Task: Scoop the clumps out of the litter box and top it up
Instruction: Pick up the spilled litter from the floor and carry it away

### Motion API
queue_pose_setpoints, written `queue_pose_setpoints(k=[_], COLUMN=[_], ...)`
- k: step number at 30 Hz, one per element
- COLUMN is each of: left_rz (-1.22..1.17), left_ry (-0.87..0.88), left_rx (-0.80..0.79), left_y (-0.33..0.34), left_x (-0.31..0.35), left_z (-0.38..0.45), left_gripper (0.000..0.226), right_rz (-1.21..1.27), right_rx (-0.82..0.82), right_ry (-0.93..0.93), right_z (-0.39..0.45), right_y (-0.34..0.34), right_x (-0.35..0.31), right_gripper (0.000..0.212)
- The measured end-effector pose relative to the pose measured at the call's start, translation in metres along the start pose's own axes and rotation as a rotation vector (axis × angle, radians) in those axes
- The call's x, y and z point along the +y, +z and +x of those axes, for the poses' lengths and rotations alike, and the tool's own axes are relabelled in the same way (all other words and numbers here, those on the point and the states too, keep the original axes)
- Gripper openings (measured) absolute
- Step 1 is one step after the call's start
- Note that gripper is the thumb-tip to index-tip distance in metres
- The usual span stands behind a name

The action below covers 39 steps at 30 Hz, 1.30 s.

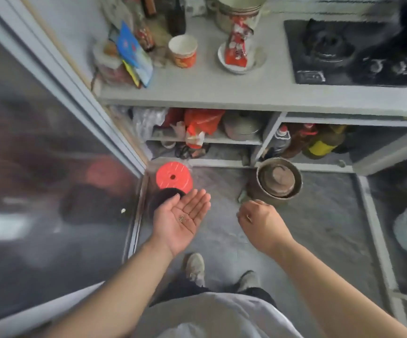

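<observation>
Left hand [182, 217] lying palm up, fingers spread flat, cradling a few grains [182, 218], probably litter. Right hand [258, 222] hovering knuckles up, fingers curled loosely; holding nothing visible. Standing on the floor [319, 215] before a table [222, 89] and its shelves [222, 141]. Litter box, scoop and clumps not showing anywhere in view. Judging the grains light, loose and quick to roll off, so keeping the palm level and cupped. Pot [279, 181] sitting on the floor, holding a brown lid or bowl. Paper cup [183, 51] on the table, contents not showing. Red disc [174, 178] lying beyond the left fingertips.
</observation>
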<state>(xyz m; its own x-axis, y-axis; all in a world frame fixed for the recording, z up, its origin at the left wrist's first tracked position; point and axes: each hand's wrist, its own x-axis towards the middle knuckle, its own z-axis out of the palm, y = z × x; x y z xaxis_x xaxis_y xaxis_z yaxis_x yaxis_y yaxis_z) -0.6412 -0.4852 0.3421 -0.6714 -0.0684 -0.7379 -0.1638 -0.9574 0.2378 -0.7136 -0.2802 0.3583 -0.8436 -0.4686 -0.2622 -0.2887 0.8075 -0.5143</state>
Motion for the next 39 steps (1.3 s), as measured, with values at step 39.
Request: queue_pose_setpoints(k=[39], left_rz=[-0.514], left_ry=[0.155], left_rx=[0.544], left_y=[-0.338], left_x=[0.043], left_z=[0.379], left_gripper=[0.049], right_rz=[-0.104], right_rx=[-0.59], right_ry=[0.04], right_z=[0.304], right_y=[0.362], right_x=[0.054], right_gripper=[0.017])
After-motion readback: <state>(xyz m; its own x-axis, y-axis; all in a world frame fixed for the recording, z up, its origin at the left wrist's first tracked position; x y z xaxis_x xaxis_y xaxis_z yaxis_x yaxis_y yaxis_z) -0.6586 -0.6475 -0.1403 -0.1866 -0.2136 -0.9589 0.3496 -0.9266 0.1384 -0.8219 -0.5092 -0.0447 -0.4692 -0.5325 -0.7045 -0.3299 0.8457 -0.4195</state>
